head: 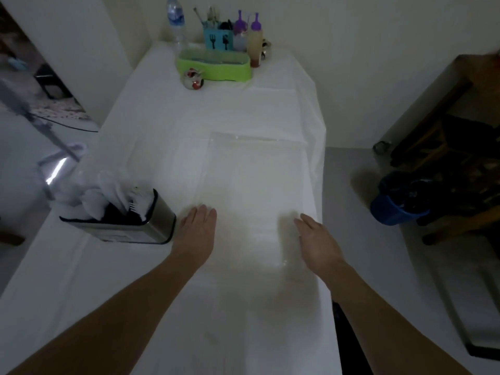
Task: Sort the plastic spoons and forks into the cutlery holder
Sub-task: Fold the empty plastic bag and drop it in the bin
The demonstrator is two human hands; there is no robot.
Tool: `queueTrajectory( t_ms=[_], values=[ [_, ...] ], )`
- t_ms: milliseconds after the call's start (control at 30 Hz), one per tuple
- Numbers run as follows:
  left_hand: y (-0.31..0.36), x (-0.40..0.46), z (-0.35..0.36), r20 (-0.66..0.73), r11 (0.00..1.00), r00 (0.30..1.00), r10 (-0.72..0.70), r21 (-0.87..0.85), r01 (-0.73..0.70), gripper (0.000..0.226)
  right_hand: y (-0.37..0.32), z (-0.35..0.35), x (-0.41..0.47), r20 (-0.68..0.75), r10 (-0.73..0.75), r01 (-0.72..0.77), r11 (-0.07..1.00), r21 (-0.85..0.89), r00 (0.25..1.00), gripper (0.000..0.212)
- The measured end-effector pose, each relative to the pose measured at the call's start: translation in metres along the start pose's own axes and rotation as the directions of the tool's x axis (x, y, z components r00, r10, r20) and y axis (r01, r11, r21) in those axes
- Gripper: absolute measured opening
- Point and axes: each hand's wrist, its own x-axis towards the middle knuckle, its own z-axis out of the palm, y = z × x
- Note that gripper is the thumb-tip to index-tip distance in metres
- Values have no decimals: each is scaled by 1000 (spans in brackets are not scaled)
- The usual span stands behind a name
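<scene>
Both hands are lying flat and apart on the white tablecloth [151,163], fingers straight and holding nothing: the left hand [196,231] is resting just beside the cutlery holder [127,220], and the right hand [318,242] is sitting near the table's right edge. Between and beyond them a clear plastic sheet [254,169] is lying on the cloth, and both hands appear to be touching its near corners, probably to keep it flat or to square it up; no loose cutlery is showing on it. The holder, a metal-sided box with a dark rim, is standing upright at the left edge within easy reach of the left hand, and white plastic spoons [108,190] and forks [139,203] are already standing in it, handles down. Whether they are divided by compartment cannot be told from this angle. By that evidence the sorting is looking finished or nearly so. At the far end a green tray [213,67], a blue caddy [219,40], a water bottle [176,20] and two purple-capped bottles [250,36] are standing well apart from the work. A blue bucket [397,209] is sitting on the floor to the right.
</scene>
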Motion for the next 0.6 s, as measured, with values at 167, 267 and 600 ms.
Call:
queueTrajectory(
  t_ms=[167, 267, 600],
  values=[
    [-7, 4, -1, 49, 998, 996, -69, 3, 69, 57, 5, -1, 17, -13, -75, 74, 996, -54, 997, 64],
    [-13, 9, -2, 31, 993, 994, -100, -59, 102, 54, 16, 4, 26, -3, -170, 169, 981, -96, 985, 65],
    [-23, 21, -11, 116, 830, 954, -276, -472, 298, 35, 39, 11, 27, -103, -300, 291, 952, -98, 948, 42]
  ],
)
